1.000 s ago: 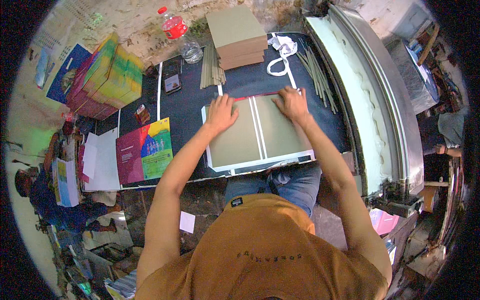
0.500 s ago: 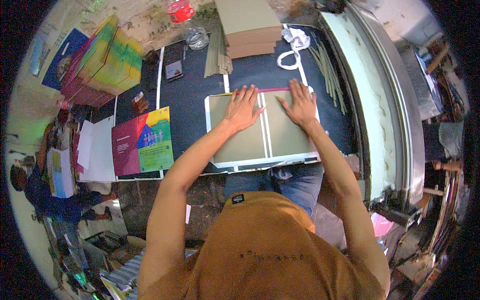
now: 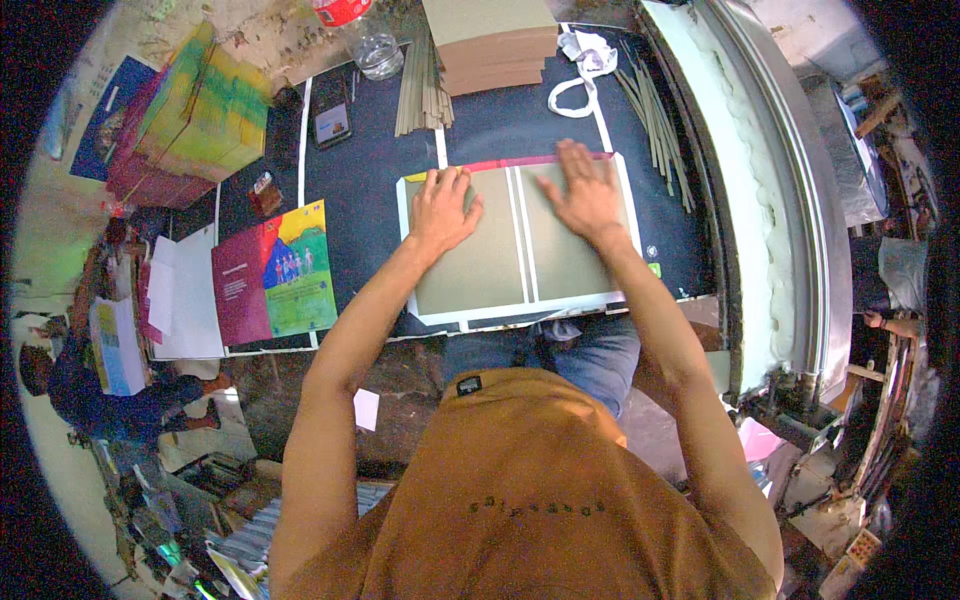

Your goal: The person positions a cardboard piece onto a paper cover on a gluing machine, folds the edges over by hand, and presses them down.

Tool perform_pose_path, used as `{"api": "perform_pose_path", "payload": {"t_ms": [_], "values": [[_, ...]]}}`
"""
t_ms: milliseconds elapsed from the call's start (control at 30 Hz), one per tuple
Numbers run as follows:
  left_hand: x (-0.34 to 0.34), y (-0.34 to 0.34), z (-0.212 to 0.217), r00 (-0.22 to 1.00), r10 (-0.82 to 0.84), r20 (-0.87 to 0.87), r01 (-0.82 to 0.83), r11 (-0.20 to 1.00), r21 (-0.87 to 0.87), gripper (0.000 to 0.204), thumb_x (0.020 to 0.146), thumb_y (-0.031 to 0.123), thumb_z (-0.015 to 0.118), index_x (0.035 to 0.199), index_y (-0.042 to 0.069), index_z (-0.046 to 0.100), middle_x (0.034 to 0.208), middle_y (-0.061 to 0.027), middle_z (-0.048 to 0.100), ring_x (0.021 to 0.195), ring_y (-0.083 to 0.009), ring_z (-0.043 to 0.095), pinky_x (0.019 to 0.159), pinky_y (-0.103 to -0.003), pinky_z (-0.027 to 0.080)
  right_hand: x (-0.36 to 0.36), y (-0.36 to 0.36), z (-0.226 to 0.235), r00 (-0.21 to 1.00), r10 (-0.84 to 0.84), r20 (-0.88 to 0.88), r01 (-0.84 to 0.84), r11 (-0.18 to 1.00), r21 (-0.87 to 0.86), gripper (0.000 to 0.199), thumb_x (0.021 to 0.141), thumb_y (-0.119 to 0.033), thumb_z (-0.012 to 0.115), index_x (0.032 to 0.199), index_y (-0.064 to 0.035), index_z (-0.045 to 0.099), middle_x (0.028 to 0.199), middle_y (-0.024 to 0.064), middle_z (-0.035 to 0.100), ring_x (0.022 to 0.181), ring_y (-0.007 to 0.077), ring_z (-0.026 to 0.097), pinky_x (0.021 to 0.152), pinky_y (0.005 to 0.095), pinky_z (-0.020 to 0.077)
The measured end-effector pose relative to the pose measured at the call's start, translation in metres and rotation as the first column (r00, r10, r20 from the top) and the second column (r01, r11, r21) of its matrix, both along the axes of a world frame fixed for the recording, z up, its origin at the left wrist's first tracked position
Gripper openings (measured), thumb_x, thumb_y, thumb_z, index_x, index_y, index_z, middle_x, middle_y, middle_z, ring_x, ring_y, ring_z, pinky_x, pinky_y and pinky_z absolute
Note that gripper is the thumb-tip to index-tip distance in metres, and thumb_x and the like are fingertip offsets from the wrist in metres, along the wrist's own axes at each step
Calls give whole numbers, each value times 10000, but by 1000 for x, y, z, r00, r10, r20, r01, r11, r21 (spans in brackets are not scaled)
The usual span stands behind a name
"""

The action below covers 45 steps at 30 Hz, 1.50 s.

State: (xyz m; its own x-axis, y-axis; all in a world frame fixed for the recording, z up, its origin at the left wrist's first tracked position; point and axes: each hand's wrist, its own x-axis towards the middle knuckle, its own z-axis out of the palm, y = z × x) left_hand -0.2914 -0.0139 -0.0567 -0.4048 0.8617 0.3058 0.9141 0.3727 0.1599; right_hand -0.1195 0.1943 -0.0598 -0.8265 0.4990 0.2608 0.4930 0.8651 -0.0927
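A book cover point(image 3: 480, 260) lies before me: two grey-brown boards with a narrow spine strip between them, framed by white paper margins. Along its far edge runs a folded-over strip point(image 3: 520, 161) in yellow, red and magenta. My left hand point(image 3: 443, 212) rests on the left board, fingers bent at the far edge and thumb apart, holding nothing. Over the right board my right hand point(image 3: 585, 200) is spread, its fingertips reaching past the coloured strip and smeared by motion. To the left, a finished-looking printed cover point(image 3: 272, 272) in magenta, yellow and green lies flat.
Behind the cover stand a stack of boards point(image 3: 490, 50) and thin board strips point(image 3: 422, 90). A white cloth point(image 3: 588, 55), a clear bottle point(image 3: 378, 55) and a phone point(image 3: 332, 125) lie around them. Stacked covers point(image 3: 200, 115) stand far left; a metal-edged machine point(image 3: 735, 200) borders the right.
My left hand has slid left along the far edge, its fingers now more bent. My right hand has shifted slightly left and away, and more of the coloured strip shows. The view has shifted a little.
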Motion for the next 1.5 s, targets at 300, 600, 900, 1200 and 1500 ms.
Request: {"api": "perform_pose_path", "payload": {"t_ms": [300,600,900,1200,1500], "values": [[39,72,-15,979,-191,72,192,981,-4,830,976,557,528,1558,-4,338,1646,-196,292,1510,-391,298,1225,-550,232,15,12,4,996,-90,7,90,995,-42,825,992,-658,404,1537,-39,410,1609,138,394,1513,254,332,1254,503,182],[12,-32,4,962,267,-55,-272,928,-254,861,978,630,427,1570,11,339,1633,-216,310,1516,-366,299,1200,-695,11,-37,-45,11,983,-104,151,128,979,-156,927,986,-711,341,1573,6,314,1650,141,321,1543,271,264,1272,481,121],[11,-32,11,948,255,-189,-293,933,-207,767,975,602,461,1472,19,501,1420,-259,508,1394,-377,428,1186,-708,49,20,13,1,986,-167,-20,165,984,-68,717,1013,-572,440,1543,-89,427,1598,94,429,1503,224,360,1248,527,183],[11,61,9,999,30,-20,-30,999,19,914,957,660,469,1543,-30,350,1607,-213,344,1519,-410,245,1224,-598,183,28,16,-1,977,-142,-162,147,989,19,507,1022,-450,506,1321,-75,670,1371,96,659,1360,227,549,1183,523,294],[-8,-38,-18,977,180,-116,-196,970,-145,854,1002,628,390,1550,-26,356,1619,-206,352,1517,-317,316,1240,-599,100,35,25,-9,984,-128,-122,135,989,51,476,1020,-410,504,1350,-98,646,1412,89,630,1338,228,570,1165,559,299]]}}
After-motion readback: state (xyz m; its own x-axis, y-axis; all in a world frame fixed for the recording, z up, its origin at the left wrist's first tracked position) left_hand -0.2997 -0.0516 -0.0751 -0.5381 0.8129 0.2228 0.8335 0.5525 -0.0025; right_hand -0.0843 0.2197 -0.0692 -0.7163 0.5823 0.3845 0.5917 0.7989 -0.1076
